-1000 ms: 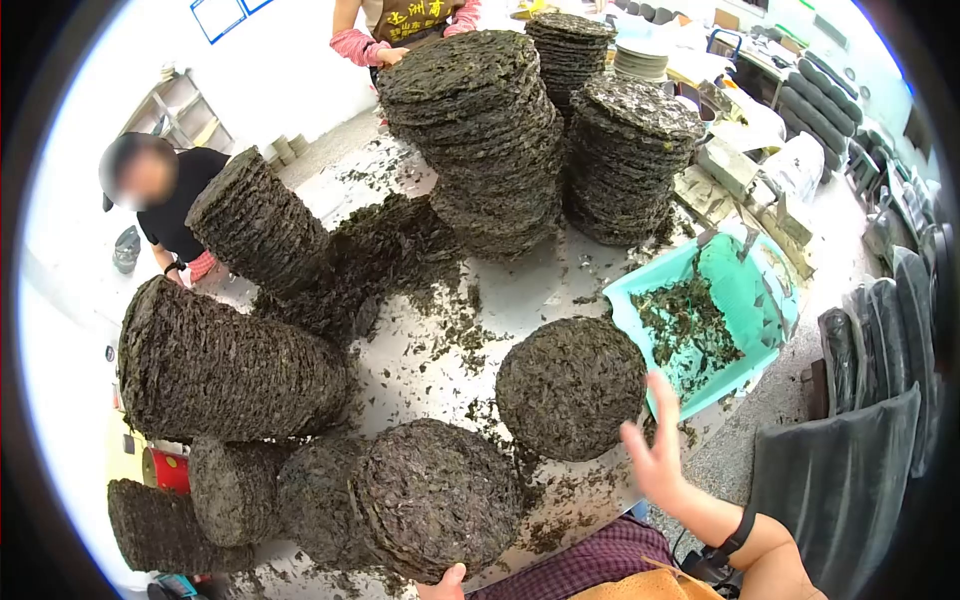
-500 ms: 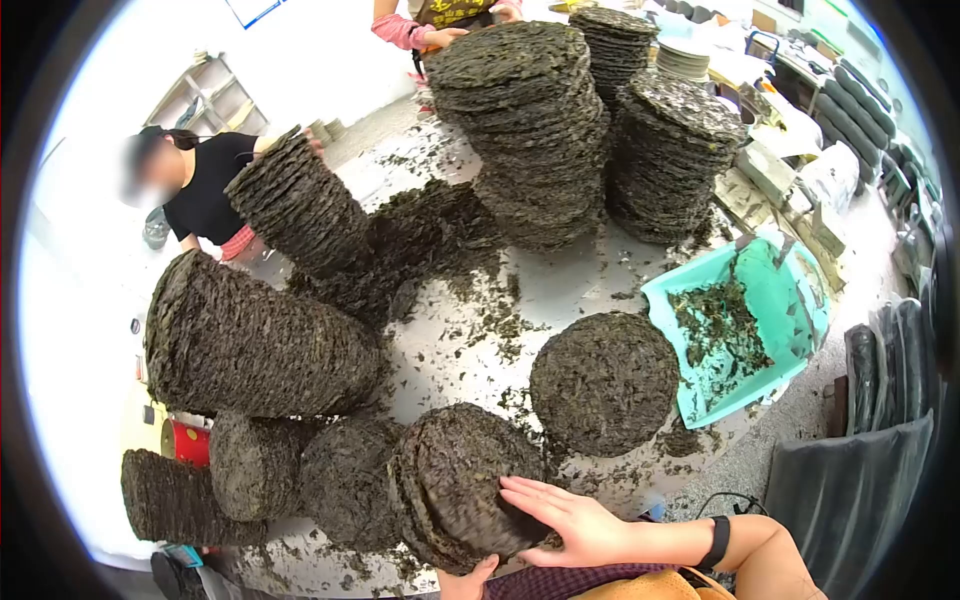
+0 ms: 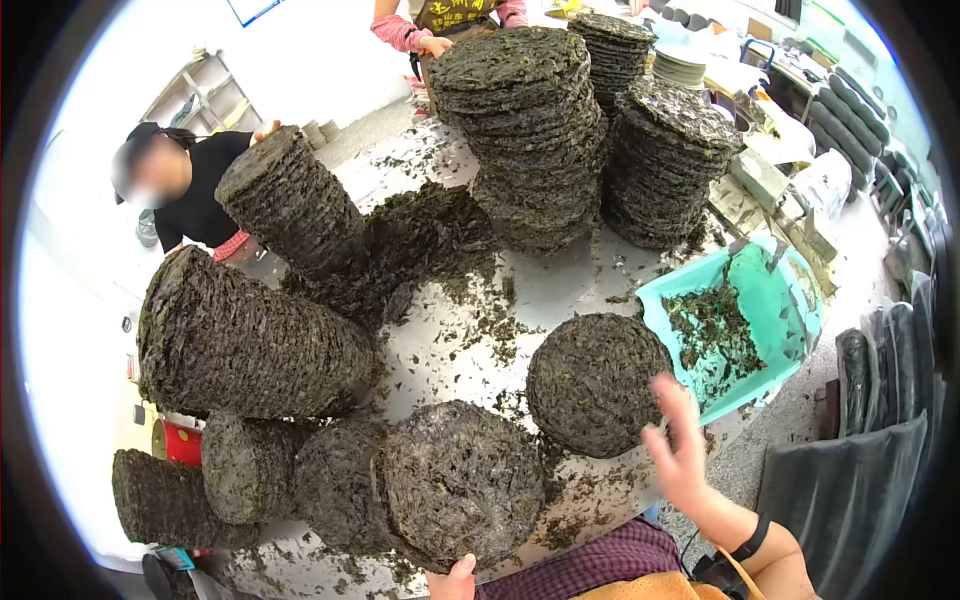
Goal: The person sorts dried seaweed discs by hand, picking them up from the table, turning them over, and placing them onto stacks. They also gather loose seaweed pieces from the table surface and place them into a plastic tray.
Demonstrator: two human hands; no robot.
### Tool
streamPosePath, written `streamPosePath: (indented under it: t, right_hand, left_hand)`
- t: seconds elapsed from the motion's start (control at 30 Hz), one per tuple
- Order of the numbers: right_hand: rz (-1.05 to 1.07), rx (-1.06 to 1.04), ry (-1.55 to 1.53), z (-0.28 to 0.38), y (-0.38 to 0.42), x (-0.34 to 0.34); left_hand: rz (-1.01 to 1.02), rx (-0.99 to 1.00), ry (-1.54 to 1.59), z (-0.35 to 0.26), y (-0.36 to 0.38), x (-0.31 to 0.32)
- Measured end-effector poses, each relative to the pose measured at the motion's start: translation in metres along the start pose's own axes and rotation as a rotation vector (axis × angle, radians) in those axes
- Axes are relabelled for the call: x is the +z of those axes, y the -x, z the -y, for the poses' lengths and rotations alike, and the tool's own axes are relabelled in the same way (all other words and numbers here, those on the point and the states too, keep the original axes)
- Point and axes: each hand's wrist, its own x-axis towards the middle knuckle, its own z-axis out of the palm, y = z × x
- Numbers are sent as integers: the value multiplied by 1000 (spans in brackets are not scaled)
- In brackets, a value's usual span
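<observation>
Right in front of me lies a stack of round dried seaweed sheets, its top sheet in full view. My left hand is at its near edge, the thumb pressed on the rim and the other fingers hidden below. My right hand is raised, holding nothing, fingers extended. It overlaps the right edge of a second round seaweed stack. Beside that stack is a turquoise bin with loose seaweed scraps inside.
Tall seaweed stacks stand at the back of the scrap-strewn white table. More stacks lie on their sides at left. A person in black steadies a leaning stack. Another person's hand touches the tall stack.
My right hand has lifted off the front stack and moved right and up. The front stack's top now shows flat and uncovered. My left hand stays at the rim.
</observation>
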Motion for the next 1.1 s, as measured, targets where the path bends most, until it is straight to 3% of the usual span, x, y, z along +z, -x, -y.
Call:
streamPosePath:
  t: [0.1, 0.17, 0.27, 0.33, 0.47, 0.57, 0.63, 0.67, 0.73, 0.8, 0.9, 0.97, 1.1]
  right_hand:
    - [526, -109, -179, 35, 10, 26]
    - [705, -296, -144, 56, 14, 49]
    - [791, -337, -96, 58, 30, 75]
    - [783, -352, -103, 57, 29, 76]
    - [739, -407, -67, 53, 13, 59]
    - [341, -194, 79, 32, -22, 39]
    - [120, -207, 316, 3, -46, 30]
    - [105, -210, 402, -9, -55, 28]
    - [144, -250, 534, -27, -64, 32]
    - [160, -259, 583, -39, -66, 42]
    - [214, -247, 655, -46, -71, 54]
    - [299, -210, 746, -42, -77, 58]
    - [313, -205, 848, -47, -83, 70]
  left_hand:
    - [23, 43, -76, 4, 1, 6]
    - [66, 106, -133, 14, 2, 9]
    - [190, 207, -180, 16, 4, 7]
    - [60, 73, -132, 4, 12, 20]
    - [46, 63, -84, 14, 4, 9]
    - [-7, 140, -116, 19, 0, 3]
    - [-118, 257, -225, 27, -7, -6]
    - [-110, 261, -225, 21, -7, 0]
    - [-132, 23, 44, 6, -2, 12]
    - [-122, -27, 12, 7, -4, 7]
    - [-237, 11, -22, 15, -7, 3]
    - [-91, 213, -288, 35, -18, -17]
    - [-18, 335, -206, 42, -27, -20]
